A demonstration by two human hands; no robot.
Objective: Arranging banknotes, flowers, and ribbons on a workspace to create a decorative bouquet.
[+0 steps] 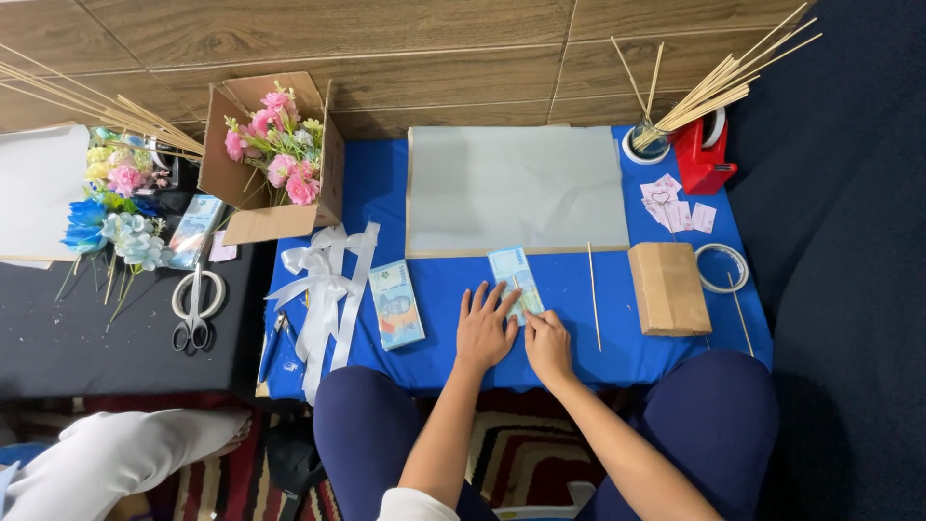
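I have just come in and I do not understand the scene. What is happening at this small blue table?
A person sits at a low blue table and presses a banknote flat with both bare hands. The left hand lies on its lower part, and the right hand touches its lower right edge. A second stack of banknotes lies to the left, beside a white ribbon. Behind the hands lies a grey sheet; a thin wooden stick and a brown box lie to the right.

Left hand [485, 329] flat, right hand [546, 342] curled beside.
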